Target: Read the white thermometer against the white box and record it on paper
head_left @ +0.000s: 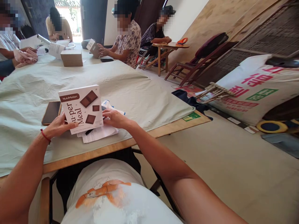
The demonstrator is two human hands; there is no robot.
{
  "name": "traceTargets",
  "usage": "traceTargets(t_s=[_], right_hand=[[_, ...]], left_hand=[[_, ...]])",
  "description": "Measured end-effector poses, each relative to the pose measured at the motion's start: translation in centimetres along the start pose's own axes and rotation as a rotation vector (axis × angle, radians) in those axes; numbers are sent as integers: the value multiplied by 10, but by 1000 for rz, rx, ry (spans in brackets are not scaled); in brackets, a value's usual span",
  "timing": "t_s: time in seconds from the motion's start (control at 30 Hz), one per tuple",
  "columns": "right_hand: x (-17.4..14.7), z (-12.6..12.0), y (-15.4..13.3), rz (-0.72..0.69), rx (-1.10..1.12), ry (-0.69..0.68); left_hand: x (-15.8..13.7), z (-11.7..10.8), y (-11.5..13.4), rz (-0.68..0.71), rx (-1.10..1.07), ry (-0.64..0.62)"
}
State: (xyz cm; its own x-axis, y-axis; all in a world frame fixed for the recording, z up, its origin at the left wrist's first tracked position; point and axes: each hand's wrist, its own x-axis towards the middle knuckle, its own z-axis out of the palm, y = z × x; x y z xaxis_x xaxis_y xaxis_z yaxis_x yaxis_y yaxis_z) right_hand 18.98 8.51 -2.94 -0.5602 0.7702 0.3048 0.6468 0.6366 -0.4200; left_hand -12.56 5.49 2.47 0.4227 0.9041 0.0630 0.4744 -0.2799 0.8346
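A white box (94,107) printed "NutriMotion" and "Meal", with brown chocolate-like squares on its face, stands tilted above the table's near edge. My left hand (57,124) grips its lower left side, thumb across the front. At the right edge my right hand (114,118) has its fingers curled against the box, and some fingertips are hidden. Below the box lie handwritten paper sheets (100,135), with part of a black pen-like object (88,131) on them. A phone (51,113) rests left of the box. Behind my right hand is a white and blue object (106,103), partly covered.
A pale cloth (130,84) covers the wooden-edged table. Brown cardboard box (71,59) and a white curved lamp-like object (50,42) stand farther back. Several people sit around; one person (128,40) holds a small box. Chairs (201,59) and a printed sack (257,84) are at right.
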Motion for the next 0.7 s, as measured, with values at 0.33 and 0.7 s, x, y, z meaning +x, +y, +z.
traceTargets(t_s=[0.33,0.7], right_hand=[[-33,1,-13,-173,-433,-113],[-66,6,-28,-126,-475,175]], left_hand=[[14,17,-11,47,354,313],[-6,56,26,49,855,10]])
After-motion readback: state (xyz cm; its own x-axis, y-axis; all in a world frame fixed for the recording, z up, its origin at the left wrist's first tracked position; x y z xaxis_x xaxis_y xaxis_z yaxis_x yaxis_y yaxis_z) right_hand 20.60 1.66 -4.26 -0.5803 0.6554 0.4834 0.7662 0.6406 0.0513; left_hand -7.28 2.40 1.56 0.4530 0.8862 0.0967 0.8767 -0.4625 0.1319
